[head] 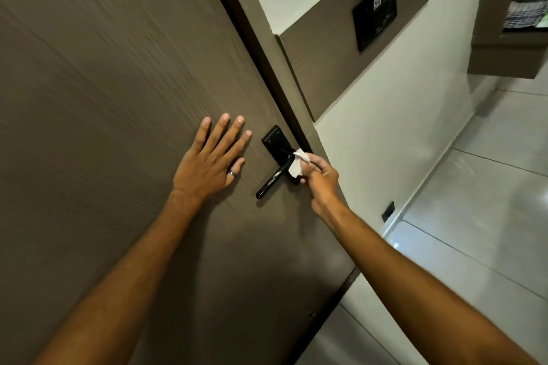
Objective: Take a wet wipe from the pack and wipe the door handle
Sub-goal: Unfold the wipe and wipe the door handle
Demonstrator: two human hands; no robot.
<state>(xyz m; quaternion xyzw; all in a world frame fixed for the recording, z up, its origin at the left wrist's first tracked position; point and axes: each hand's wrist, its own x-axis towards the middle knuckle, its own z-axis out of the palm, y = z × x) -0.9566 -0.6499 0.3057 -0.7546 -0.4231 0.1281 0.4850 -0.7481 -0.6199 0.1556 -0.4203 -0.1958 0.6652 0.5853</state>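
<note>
Right hand grip pinching wet wipe against door handle; left hand flat, fingers spread, on door.

Two hands are seen: one left hand, spread flat with all five fingers counted, and one right hand, closed around a single white wipe. One ring is worn on the left hand. One door is shown, fitted with one black handle and one black backplate. One black panel is mounted on the wall, and one small black socket is set low near the floor. One shelf is counted at the upper right; the items on it are too blurred to be counted.
</note>
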